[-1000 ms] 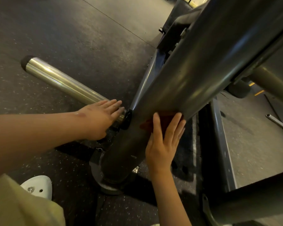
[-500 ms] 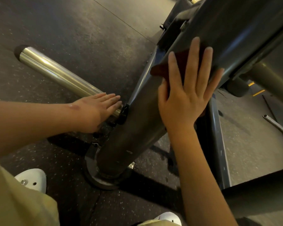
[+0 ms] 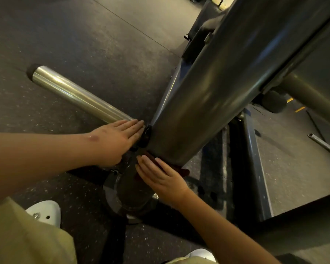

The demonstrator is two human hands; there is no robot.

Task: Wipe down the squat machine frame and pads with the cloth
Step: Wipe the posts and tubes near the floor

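Right hand (image 3: 160,178), fingers straight and together, presses dark red cloth (image 3: 181,170) flat against frame tube (image 3: 208,103) near base. Left hand (image 3: 116,141) lies flat on chrome peg (image 3: 74,94), fingers together. Pads out of view, probably unwiped; most of task likely left.

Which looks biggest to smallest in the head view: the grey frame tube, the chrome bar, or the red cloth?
1. grey frame tube
2. chrome bar
3. red cloth, mostly hidden under the right hand, so size unsure

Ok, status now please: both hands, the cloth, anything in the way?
Left hand flat on chrome peg. Right hand flat, pressing red cloth against frame tube, low near base. No obstruction seen.
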